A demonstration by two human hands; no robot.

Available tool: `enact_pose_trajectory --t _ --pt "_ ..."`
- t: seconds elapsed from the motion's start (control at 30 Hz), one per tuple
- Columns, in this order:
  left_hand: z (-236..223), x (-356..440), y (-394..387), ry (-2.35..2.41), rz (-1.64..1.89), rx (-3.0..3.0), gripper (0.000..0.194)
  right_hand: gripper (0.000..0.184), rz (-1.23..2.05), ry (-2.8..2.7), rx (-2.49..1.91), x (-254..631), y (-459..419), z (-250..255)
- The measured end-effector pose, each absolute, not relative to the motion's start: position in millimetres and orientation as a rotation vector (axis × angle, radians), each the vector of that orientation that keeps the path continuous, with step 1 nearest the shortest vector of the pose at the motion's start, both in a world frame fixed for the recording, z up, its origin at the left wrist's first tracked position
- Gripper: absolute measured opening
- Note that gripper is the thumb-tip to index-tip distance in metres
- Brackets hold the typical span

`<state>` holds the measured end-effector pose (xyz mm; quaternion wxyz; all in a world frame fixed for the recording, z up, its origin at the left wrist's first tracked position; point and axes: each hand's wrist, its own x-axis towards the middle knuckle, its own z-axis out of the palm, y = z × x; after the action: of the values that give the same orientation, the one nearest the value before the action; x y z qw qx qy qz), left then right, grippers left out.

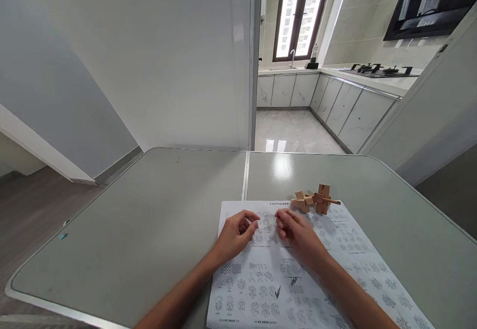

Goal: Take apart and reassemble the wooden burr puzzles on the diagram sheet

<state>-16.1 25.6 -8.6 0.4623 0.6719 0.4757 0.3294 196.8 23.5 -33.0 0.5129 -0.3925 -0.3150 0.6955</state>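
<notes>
My left hand (237, 233) rests over the upper left part of a printed sheet (268, 289). Its fingers are loosely curved, with a gap between thumb and forefinger, and nothing shows in it. Facing it across a short gap, my right hand (296, 232) has its fingers curled in together, and no object can be seen in them. Just beyond the right hand, at the sheet's top edge, lie pale wooden puzzle pieces (301, 202) joined in a cluster. Touching or close beside them is a darker wooden interlocking puzzle (322, 200) with a marked piece and a stick pointing right.
The sheet carries rows of line diagrams and lies on a grey-green table (130, 229) with a metal edge and a centre seam. A small teal bit (63, 236) lies near the left edge. Past the table are a white wall (194, 60) and a kitchen with a stove (380, 70).
</notes>
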Motion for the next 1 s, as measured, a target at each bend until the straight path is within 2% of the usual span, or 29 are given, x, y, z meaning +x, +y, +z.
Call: enact_pose_trajectory --t 0.23,0.47,0.8,1.0 --pt "-6 -17 26 1.123 0.785 1.661 0.027 0.046 1.538 -1.021 -1.021 191 21 -30" --pt "-9 -18 28 1.117 0.795 1.645 0.029 0.054 1.443 -0.802 -1.002 198 25 -31" --pt "-8 -18 29 1.108 0.792 1.625 0.037 0.05 1.435 -0.562 -0.801 219 38 -27" --pt "-7 -18 29 1.102 0.784 1.646 0.034 0.046 1.438 -0.492 -0.746 237 49 -38"
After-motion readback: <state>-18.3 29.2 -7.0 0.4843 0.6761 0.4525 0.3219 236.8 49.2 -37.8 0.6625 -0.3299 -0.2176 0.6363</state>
